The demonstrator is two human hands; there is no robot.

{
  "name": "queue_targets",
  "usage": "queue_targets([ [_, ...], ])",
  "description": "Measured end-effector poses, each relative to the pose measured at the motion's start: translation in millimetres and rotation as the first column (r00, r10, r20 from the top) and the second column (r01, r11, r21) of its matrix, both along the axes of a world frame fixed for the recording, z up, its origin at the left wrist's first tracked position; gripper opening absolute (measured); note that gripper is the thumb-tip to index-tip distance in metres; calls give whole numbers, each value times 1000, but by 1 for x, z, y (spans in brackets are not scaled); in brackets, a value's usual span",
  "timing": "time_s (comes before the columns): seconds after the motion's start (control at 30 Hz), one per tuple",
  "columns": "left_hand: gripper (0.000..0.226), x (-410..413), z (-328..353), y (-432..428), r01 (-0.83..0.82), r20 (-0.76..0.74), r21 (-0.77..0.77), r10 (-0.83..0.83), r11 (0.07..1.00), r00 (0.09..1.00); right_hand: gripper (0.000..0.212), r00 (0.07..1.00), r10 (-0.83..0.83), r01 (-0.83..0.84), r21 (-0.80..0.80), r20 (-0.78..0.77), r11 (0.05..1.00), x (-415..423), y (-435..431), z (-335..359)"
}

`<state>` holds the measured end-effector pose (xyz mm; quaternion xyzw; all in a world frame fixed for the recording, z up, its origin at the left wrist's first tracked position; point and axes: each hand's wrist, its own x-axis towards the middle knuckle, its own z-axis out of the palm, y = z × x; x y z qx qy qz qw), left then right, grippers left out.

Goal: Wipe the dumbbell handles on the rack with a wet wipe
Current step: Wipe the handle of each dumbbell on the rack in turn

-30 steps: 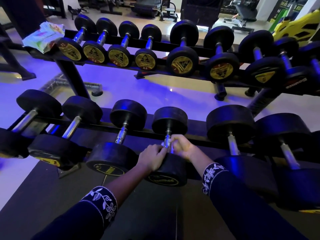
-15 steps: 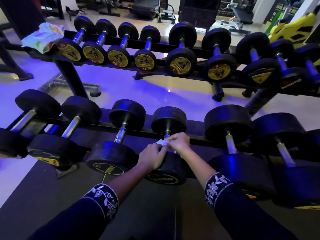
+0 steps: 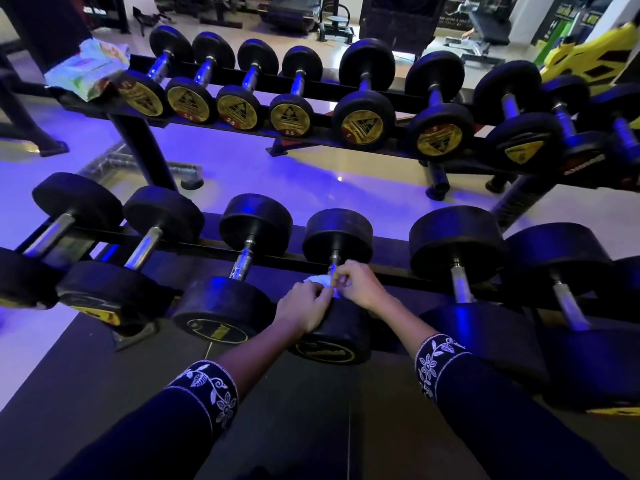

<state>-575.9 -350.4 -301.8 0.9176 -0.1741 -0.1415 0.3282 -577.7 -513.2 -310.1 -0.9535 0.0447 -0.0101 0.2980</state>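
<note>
I see my left hand [image 3: 302, 304] and right hand [image 3: 356, 285] both curled shut on the white wet wipe [image 3: 319, 280], bunched at the handle of the fourth dumbbell [image 3: 335, 282] on the lower rack [image 3: 398, 276]. Its long axis runs straight away from me. At least seven dumbbells sit on that tier.

The dumbbell handle [image 3: 333, 268] is mostly covered by the left hand [image 3: 303, 304] and right hand [image 3: 358, 284]; only a corner of the wet wipe [image 3: 317, 280] is seen between them.
</note>
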Motion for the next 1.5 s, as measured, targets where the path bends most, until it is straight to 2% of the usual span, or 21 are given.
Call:
queue_targets([
  [0.1, 37, 1, -1, 1, 10, 9, 2, -10, 1000, 1000, 13, 999, -45, 48, 123, -28, 991, -1, 1, -1],
  [0.27, 44, 0, 0, 0, 6, 2, -5, -6, 1000, 1000, 12, 989, -42, 63, 154, -139, 986, -2, -2, 0],
  [0.37, 39, 0, 0, 1, 9, 0, -20, -9, 1000, 1000, 8, 979, -183, 197, 206, -86, 959, 8, 3, 1],
  [0.47, 40, -1, 0, 2, 16, 4, -32, -16, 999, 1000, 14, 953, -303, 299, 166, -3, 940, 26, 3, 4],
  [0.57, 41, -3, 3, 3, 10, 1, -47, -10, 999, 1000, 17, 947, -322, 319, 191, -15, 928, 36, 3, 4],
  [0.67, 40, -3, 1, 3, 1, -8, -53, -2, 999, 1000, 15, 966, -252, 257, 133, -55, 957, 25, 6, -2],
  [0.77, 39, -1, -1, 3, -12, -22, -51, 10, 999, 1000, 13, 980, -177, 190, 160, -94, 969, 11, 5, -13],
  [0.9, 40, -2, 2, 2, 12, -12, -46, -12, 999, 1000, 15, 959, -282, 284, 139, -32, 949, 26, 4, -12],
  [1.0, 41, -3, 3, 3, 2, -6, -44, -2, 999, 1000, 11, 922, -385, 371, 189, 46, 909, 39, 8, -11],
  [1.1, 42, -3, 4, 2, 7, -15, -46, -8, 999, 1000, 11, 850, -526, 521, 221, -41, 824, 38, 12, -16],
  [1.17, 42, -2, 3, 3, 1, -16, -52, -2, 999, 1000, 13, 811, -551, 584, 225, -194, 780, 36, 11, -19],
  [1.2, 42, -2, 3, 3, -6, -18, -51, 5, 999, 1000, 17, 794, -516, 604, 329, -321, 726, 32, 9, -21],
  [1.23, 42, -1, 2, 4, -9, -22, -48, 7, 999, 1000, 23, 776, -433, 628, 498, -458, 598, 27, 8, -23],
  [1.27, 41, 0, 1, 3, -6, -28, -43, 5, 999, 1000, 31, 755, -334, 655, 643, -564, 397, 22, 8, -19],
  [1.3, 41, 0, 0, 3, -1, -32, -32, 0, 999, 999, 41, 737, -257, 673, 714, -625, 193, 19, 6, -17],
  [1.33, 40, 1, 0, 2, 3, -32, -23, -4, 1000, 999, 52, 722, -209, 679, 733, -659, 33, 22, 3, -18],
  [1.43, 38, 1, 1, 3, 18, -6, -9, -18, 1000, 1000, 76, 717, -158, 644, 732, -679, -222, 41, 6, -11],
  [1.47, 38, 0, 2, 3, 21, 0, -6, -21, 1000, 1000, 78, 718, -152, 628, 726, -680, -281, 45, 9, -8],
  [1.5, 38, 0, 2, 3, 23, 1, -2, -23, 1000, 1000, 78, 733, -145, 614, 738, -665, -280, 46, 11, -8],
])
